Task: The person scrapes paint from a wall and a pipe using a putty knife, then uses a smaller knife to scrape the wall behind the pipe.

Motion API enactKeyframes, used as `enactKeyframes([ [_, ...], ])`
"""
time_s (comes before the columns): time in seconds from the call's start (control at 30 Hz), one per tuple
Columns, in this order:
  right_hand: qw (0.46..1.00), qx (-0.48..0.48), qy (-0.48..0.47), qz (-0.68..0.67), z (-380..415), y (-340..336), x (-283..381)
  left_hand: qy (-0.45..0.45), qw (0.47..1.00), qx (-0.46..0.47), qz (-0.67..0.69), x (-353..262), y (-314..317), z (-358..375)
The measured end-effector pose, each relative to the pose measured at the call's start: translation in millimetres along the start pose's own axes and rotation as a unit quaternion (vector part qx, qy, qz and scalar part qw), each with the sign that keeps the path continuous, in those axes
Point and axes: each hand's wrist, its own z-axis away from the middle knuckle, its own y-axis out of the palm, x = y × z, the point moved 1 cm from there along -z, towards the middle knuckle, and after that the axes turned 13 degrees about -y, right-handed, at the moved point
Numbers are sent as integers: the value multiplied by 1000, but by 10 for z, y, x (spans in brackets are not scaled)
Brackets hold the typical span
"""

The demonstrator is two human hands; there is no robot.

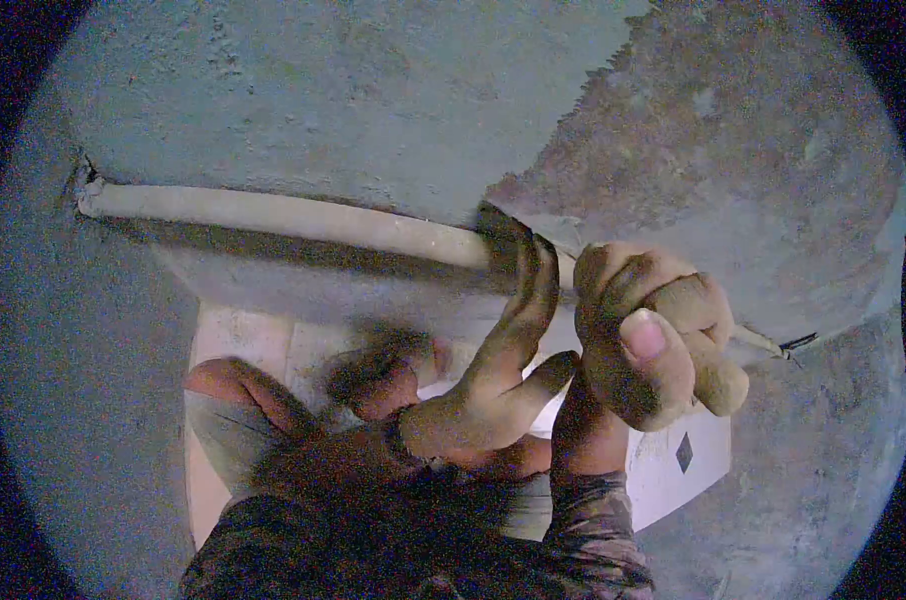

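A long pale pipe (303, 220) runs along the greenish wall, from a rough hole at the left toward the right. My left hand (488, 370), with a dark band at its wrist, has its fingers together and bent over the pipe; its thumb stands apart below. Close beside it, my right hand (648, 335) is closed in a fist, the thumb folded across the front. The pipe meets the fist's left side; what the fist holds is hidden. A thinner pale length (763, 341) shows to the right of the fist and ends at dark wires.
The wall (353, 90) has a rough brownish patch (713, 130) at the upper right. Below are my bent knee (238, 385), a blurred foot (388, 385), pale floor tiles (243, 335) and a white surface with a dark diamond mark (684, 452).
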Motion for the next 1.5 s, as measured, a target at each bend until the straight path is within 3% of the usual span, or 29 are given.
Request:
enactKeyframes([
  [0.07,943,-66,-59,-319,-53,-41,-131,38,999,-4,-8,-4,-17,-5],
  [0.1,981,35,1,-193,-184,-101,31,42,999,-6,-7,1,-35,-9],
  [0.13,980,37,4,-193,-153,-22,-27,3,1000,-16,13,17,-42,6],
  [0.2,996,-5,92,0,-49,157,-195,-80,995,-31,48,51,-32,44],
  [0.27,995,9,89,-42,-80,149,-133,-69,993,-33,94,93,-28,67],
  [0.33,988,-47,24,-146,-129,148,-6,62,997,-45,28,36,-86,24],
  [0.4,979,-57,70,-181,-145,181,-35,65,996,-58,11,44,-141,-26],
  [0.5,1000,5,13,19,-128,221,-88,72,995,-67,-26,25,-156,-69],
  [0.53,1000,3,12,22,-140,169,-43,76,995,-64,-27,3,-164,-52],
  [0.6,979,-48,45,-194,-204,41,-10,89,994,-61,-28,-20,-186,-75],
  [0.63,986,-81,-22,-141,-52,26,-160,88,993,-72,-18,-10,-161,-92],
  [0.67,994,-69,-9,-89,-69,137,-250,81,993,-82,-3,-10,-133,-74],
  [0.73,989,-50,105,-92,-66,181,-206,87,991,-97,-33,5,-165,-37],
  [0.87,972,-34,39,-230,-141,55,-77,72,996,-43,-1,-13,-207,-40],
  [0.93,971,-114,185,-100,-71,193,-104,55,996,-67,-12,-11,-169,-33],
  [0.97,978,-112,176,-17,-75,258,-71,40,997,-65,17,-19,-162,-15],
  [1.0,978,-113,174,-17,-74,278,-94,41,997,-65,15,-12,-167,-10],
  [1.2,998,18,-65,7,-78,341,-222,45,999,-26,-10,68,-217,46],
  [1.27,1000,6,-11,-11,-96,344,-122,30,999,-24,-10,38,-229,58],
  [1.33,977,-52,4,-206,-149,214,-65,22,999,-32,-9,17,-257,38],
  [1.37,985,-59,21,-162,-163,166,30,80,996,-23,11,-68,-258,11],
  [1.4,985,-59,24,-163,-122,166,-52,78,997,-25,13,-106,-268,37],
  [1.47,983,-56,167,49,-30,201,-277,-61,998,-23,24,-125,-280,80],
  [1.5,981,-62,166,-82,-32,247,-282,-36,999,-8,38,-59,-290,68],
])
